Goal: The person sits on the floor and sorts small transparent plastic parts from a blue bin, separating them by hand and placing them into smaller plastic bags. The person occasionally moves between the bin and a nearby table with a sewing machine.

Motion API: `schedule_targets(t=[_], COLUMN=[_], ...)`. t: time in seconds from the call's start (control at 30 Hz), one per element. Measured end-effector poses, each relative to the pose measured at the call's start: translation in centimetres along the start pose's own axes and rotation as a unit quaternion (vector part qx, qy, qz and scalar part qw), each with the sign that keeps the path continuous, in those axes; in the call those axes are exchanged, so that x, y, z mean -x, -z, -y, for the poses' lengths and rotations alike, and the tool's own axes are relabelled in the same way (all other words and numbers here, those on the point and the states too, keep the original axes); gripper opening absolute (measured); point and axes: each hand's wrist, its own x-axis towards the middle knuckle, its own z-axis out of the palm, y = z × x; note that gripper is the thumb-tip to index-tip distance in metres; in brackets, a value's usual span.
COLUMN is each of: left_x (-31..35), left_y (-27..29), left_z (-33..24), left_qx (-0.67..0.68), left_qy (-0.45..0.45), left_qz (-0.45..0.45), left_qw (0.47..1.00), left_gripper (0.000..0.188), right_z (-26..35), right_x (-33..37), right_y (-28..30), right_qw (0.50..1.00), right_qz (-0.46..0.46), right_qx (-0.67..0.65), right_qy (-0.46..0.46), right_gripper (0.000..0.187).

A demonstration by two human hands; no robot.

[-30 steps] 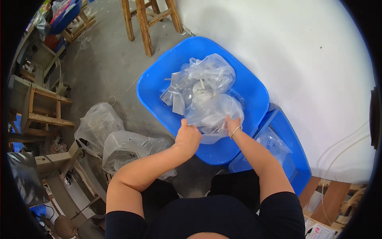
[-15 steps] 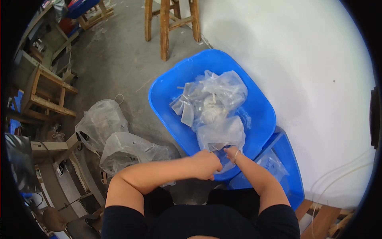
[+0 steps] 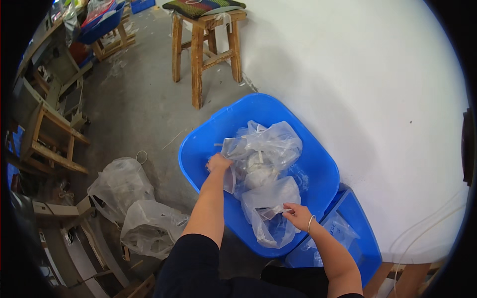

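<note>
My left hand point(image 3: 218, 163) reaches over the left side of a large blue plastic tub point(image 3: 198, 141). It is at a flat pale packet point(image 3: 229, 180), with the thumb against it and the fingers largely hidden, so I cannot tell if it grips. My right hand point(image 3: 298, 216), closed in a pinch, holds the edge of a clear plastic bag point(image 3: 266, 198) in the near part of the tub. The bag's mouth faces me and gapes. Behind it lies a crumpled clear bag point(image 3: 280, 141) with whitish contents I cannot make out.
A second blue bin point(image 3: 365, 233) with clear plastic inside stands against the tub's near right side. More clear bags point(image 3: 121, 186) lie on the floor at left. A wooden stool point(image 3: 198, 64) stands beyond the tub, beside a white wall point(image 3: 387, 99). Wooden frames point(image 3: 59, 149) line the left.
My left hand has left the near bag and moved forward and left to the flat packets. My right hand stays at the bag, now pinching its edge. The view has tilted up, showing the stool's seat.
</note>
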Motion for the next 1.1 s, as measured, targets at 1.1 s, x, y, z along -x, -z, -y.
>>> schedule_targets(t=[1.1], left_x=[21.8], left_y=[13.4], left_z=[7.2], left_qx=[0.652], left_qy=[-0.068], left_qz=[0.436], left_qw=[0.617], left_gripper=[0.05], right_z=[18.3], right_x=[0.3], right_y=[-5.1], right_qw=[0.893], right_qz=[0.136], right_qx=[-0.396], right_qy=[0.166], right_gripper=[0.085])
